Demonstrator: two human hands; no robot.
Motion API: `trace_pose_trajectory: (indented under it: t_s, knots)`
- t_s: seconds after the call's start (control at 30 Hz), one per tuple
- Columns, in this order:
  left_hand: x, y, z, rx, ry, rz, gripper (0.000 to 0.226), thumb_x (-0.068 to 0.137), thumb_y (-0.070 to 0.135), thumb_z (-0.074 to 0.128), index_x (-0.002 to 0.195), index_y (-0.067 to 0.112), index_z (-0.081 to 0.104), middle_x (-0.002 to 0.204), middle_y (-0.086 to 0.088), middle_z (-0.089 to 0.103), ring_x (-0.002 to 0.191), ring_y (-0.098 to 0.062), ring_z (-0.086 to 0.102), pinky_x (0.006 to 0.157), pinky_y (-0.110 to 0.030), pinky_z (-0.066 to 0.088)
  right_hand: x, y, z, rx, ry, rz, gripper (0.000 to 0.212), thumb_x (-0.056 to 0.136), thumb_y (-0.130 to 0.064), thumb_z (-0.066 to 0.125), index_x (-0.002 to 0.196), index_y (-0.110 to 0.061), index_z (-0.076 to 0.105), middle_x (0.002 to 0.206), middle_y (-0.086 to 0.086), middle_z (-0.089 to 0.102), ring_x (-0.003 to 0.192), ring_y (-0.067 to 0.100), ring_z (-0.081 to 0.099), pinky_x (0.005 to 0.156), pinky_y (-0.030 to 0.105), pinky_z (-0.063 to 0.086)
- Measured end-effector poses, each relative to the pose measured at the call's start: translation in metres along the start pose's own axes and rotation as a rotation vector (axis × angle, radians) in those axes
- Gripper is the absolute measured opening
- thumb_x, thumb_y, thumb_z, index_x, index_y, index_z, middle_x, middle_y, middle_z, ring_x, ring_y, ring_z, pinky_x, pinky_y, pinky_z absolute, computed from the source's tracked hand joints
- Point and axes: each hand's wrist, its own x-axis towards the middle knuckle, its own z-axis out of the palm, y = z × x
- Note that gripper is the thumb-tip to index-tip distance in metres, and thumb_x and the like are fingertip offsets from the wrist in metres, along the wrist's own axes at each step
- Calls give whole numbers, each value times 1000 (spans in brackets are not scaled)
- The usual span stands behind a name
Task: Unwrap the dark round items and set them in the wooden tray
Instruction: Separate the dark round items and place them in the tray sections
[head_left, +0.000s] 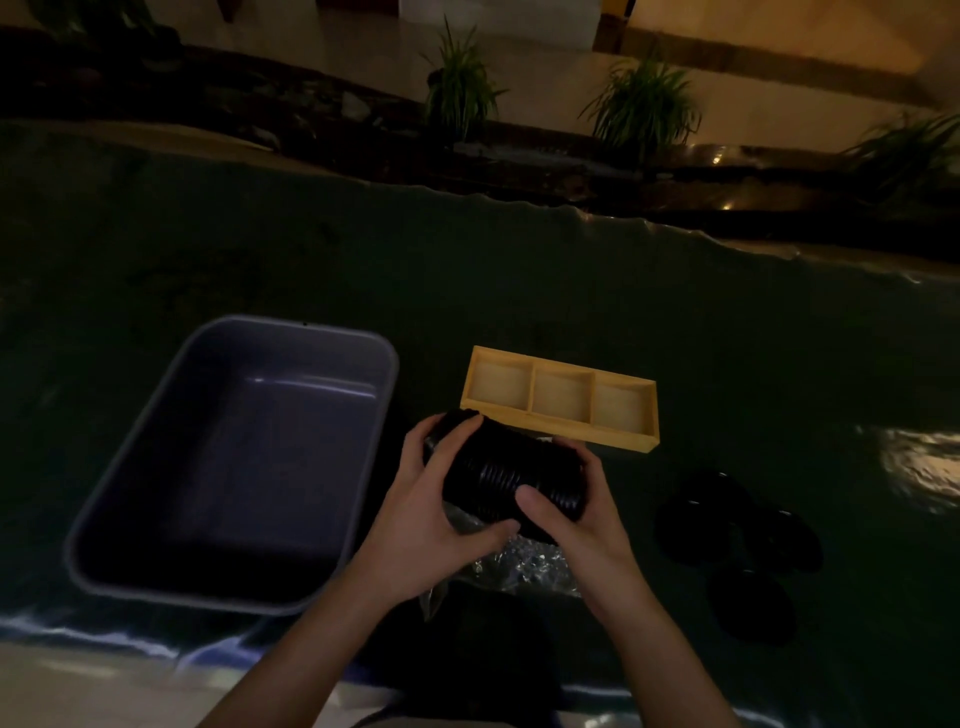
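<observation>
Both forearms run off the bottom edge. The left hand (431, 499) and right hand (566, 514) cover parts of the dark stack (511, 478). Three dark round items (737, 551) nearly vanish against the dim table (311, 249); their details cannot be told.

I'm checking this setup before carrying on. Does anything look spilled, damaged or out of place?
Nothing looks spilled or broken. The wooden tray sits slightly askew, its three compartments bare. Both hands, left hand and right hand, hold the stack of dark round items over crinkled clear wrap.
</observation>
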Motion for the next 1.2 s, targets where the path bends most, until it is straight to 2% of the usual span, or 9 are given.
trace_pose_trajectory:
  t_s: [0.13, 0.33, 0.53, 0.7, 0.8, 0.87, 1.03, 1.1, 1.2]
  knots:
    - [3, -8, -5, -62, 7, -21, 100, 71, 51, 82, 153, 48, 24, 150, 24, 15, 131, 30, 17, 96, 11, 24, 3, 2, 6, 60, 16, 20, 61, 64, -41, 92, 118, -49, 65, 117, -16, 73, 113, 7, 70, 81, 27, 62]
    - [10, -14, -4, -124, 8, -79, 95, 71, 49, 76, 152, 54, 24, 155, 17, 16, 130, 31, 16, 94, 8, 28, 10, 4, 1, 85, 4, 58, 84, 58, -55, 97, 133, -44, 59, 126, -11, 71, 120, 13, 68, 88, 36, 61]
    - [23, -12, 9, -124, 3, -171, 97, 72, 47, 78, 149, 55, 20, 146, 29, 10, 127, 4, 32, 93, 3, 29, 27, 10, -8, 78, -9, 91, 94, 57, -59, 95, 141, -52, 53, 130, -19, 66, 125, 13, 65, 103, 51, 56]
    - [34, -9, 13, -186, 107, -237, 87, 65, 48, 75, 132, 71, 25, 150, 16, 21, 129, 11, 37, 95, 1, 35, 45, 9, -17, 184, -49, 171, 95, 52, -56, 97, 137, -46, 59, 142, 1, 60, 130, 30, 60, 103, 57, 55]
    - [42, -9, 15, -248, 159, -280, 85, 64, 45, 75, 136, 63, 33, 151, 7, 30, 134, 10, 37, 111, -20, 41, 60, 8, -29, 386, -77, 250, 92, 47, -46, 101, 132, -36, 66, 132, 6, 70, 118, 31, 70, 85, 46, 62]
    - [46, -10, 18, -323, 187, -313, 87, 65, 42, 76, 144, 47, 37, 151, 2, 36, 138, -5, 43, 114, -40, 46, 69, 6, -36, 518, -101, 302, 98, 43, -42, 102, 133, -28, 66, 126, 9, 74, 112, 31, 74, 73, 42, 63]
    - [52, -14, 22, -453, 268, -386, 89, 67, 41, 78, 147, 32, 40, 151, -7, 43, 138, -25, 48, 110, -55, 48, 108, 13, -55, 639, -95, 401, 93, 44, -38, 101, 128, -24, 63, 121, 10, 78, 104, 28, 78, 68, 43, 66]
    - [54, -17, 23, -457, 292, -408, 87, 68, 41, 79, 145, 36, 41, 150, -7, 44, 138, -26, 49, 110, -57, 48, 137, 18, -56, 428, -44, 367, 79, 61, -37, 95, 131, -32, 59, 134, 10, 70, 118, 34, 70, 82, 45, 63]
    - [54, -23, 26, -439, 317, -449, 83, 71, 42, 81, 144, 42, 42, 150, -4, 46, 137, -24, 51, 109, -54, 50, 193, 28, -45, -386, 28, 103, 86, 80, -37, 86, 149, -44, 36, 151, -2, 44, 138, 29, 47, 106, 44, 45]
